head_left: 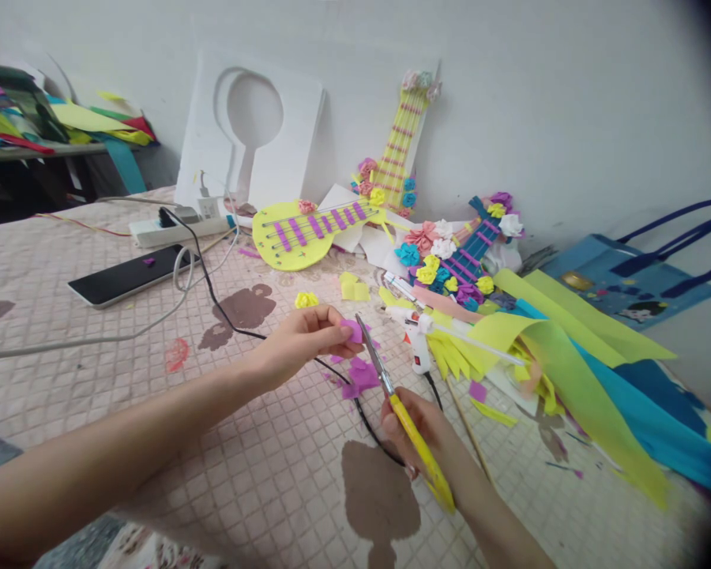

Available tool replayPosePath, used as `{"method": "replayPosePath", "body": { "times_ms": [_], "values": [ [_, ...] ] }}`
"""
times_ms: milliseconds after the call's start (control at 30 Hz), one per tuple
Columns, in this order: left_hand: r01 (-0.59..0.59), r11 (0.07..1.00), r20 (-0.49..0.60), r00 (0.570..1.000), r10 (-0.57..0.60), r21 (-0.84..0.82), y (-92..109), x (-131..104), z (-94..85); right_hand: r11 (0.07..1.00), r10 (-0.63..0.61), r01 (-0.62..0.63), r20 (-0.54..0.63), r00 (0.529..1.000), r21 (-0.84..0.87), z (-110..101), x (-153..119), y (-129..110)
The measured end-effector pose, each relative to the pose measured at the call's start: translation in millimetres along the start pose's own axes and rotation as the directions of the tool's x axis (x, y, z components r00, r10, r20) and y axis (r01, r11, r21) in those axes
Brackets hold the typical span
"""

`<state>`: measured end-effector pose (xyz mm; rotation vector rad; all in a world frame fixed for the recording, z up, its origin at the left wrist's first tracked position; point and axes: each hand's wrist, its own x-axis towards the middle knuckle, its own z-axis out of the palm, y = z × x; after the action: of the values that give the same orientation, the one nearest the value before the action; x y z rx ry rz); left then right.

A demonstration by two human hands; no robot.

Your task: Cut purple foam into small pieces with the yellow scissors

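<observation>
Right grip (434, 431) holding yellow-handled scissors (415, 435) beside purple paper (353, 331); left grip (302, 338) pinching paper above counter (254, 474). Fingertips (340, 336) sitting near blades (375, 356), slipping scissors risking nick; black cord (363, 416) below risking snag.

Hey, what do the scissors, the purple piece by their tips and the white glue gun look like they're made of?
Scissors: blades look like metal, given the grey shine; handles, opaque yellow, are probably plastic.
Purple piece: matte and thin, likely paper, though felt is possible.
Glue gun: seemingly plastic, from its smooth white casing.
</observation>
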<state>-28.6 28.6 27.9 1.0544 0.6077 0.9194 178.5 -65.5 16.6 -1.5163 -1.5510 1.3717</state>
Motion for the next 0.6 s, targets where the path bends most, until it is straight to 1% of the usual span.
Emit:
{"method": "replayPosePath", "body": {
  "times_ms": [100,167,233,267,300,333,400,433,500,600],
  "values": [
    [-0.007,1.000,0.004,1.000,0.007,0.029,3.5,0.7,-1.5,0.998,0.040,-0.039,-0.017,0.999,0.040,1.7,-0.7,-5.5],
    [-0.028,0.996,-0.014,0.999,0.029,0.091,8.7,3.9,-7.4,0.995,0.078,-0.075,-0.036,0.996,0.064,2.9,-0.9,-10.6],
    [-0.057,0.971,-0.087,0.993,0.079,0.234,14.9,9.3,-17.7,0.993,0.095,-0.090,-0.063,0.993,0.083,3.5,-0.5,-14.9],
    [-0.064,0.939,-0.136,0.984,0.116,0.339,17.6,12.4,-23.7,0.992,0.099,-0.092,-0.073,0.992,0.091,3.4,0.1,-16.1],
    [-0.046,0.885,-0.151,0.980,0.130,0.463,19.7,15.3,-29.5,0.991,0.101,-0.092,-0.082,0.992,0.102,3.2,0.8,-16.4],
    [-0.021,0.812,-0.130,0.984,0.119,0.584,20.9,17.9,-34.7,0.989,0.102,-0.092,-0.083,0.991,0.112,2.7,1.6,-15.6],
    [-0.014,0.632,-0.089,0.987,0.132,0.775,20.4,21.2,-41.6,0.987,0.103,-0.092,-0.074,0.992,0.132,1.5,3.5,-11.2],
    [-0.012,0.539,-0.079,0.986,0.145,0.842,18.9,22.0,-43.0,0.986,0.097,-0.086,-0.070,0.993,0.140,0.9,4.2,-8.2],
    [0.011,0.387,-0.072,0.987,0.142,0.922,14.5,22.4,-42.7,0.987,0.073,-0.060,-0.082,0.994,0.146,-0.3,5.1,-2.3],
    [0.072,0.232,-0.105,0.985,0.134,0.970,8.5,22.1,-39.5,0.992,0.040,-0.028,-0.095,0.995,0.124,-1.9,4.8,2.1]
  ]
}}
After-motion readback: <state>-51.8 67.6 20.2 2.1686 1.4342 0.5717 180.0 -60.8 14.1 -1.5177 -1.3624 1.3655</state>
